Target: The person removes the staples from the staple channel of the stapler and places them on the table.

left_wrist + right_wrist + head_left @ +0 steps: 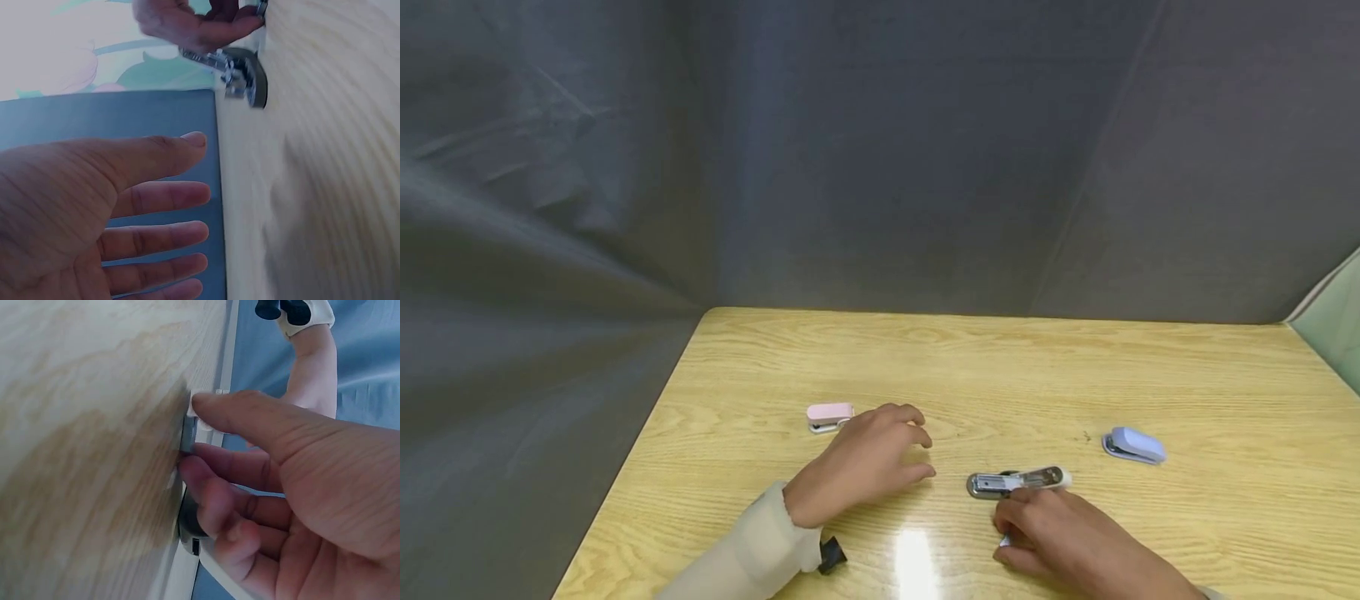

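My right hand [1060, 533] is low over the table, its thumb and fingertips pinching a small silvery strip of staples [188, 434] at the wood surface. Just beyond these fingers lies an opened stapler [992, 484], its metal channel exposed and its white-ended top swung back to the right. The curled fingers partly cover that stapler in the right wrist view. My left hand [872, 458] hovers over the table left of the opened stapler, holding nothing, with its fingers [169, 234] extended and the thumb apart. Behind its wrist sits a pink stapler [830, 413], partly overlapped by the hand.
A light blue stapler [1137, 445] rests on the wooden table [1000, 367] at the right. Dark cloth [910, 167] hangs along the back and left edges. A black piece [831, 556] shows at the left sleeve's cuff.
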Tool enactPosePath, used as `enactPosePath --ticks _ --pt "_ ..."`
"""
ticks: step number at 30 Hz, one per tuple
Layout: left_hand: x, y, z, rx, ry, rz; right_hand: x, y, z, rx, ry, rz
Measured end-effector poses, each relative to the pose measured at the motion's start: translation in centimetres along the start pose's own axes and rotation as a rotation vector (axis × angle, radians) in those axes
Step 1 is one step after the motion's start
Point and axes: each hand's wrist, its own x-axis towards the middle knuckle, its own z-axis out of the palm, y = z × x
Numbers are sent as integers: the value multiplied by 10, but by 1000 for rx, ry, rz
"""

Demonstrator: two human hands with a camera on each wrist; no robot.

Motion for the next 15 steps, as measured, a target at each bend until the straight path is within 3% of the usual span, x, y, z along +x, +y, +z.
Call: enactPosePath --ticks 5,12,15 --pt "-14 -11 -9 -27 44 -24 0 -1 -3 10 -28 19" --pt "-32 -25 -18 -22 99 -78 8 -12 -5 -115 152 -114" --pt "-38 -32 -21 -23 119 -91 18 -21 -6 -119 212 -137"
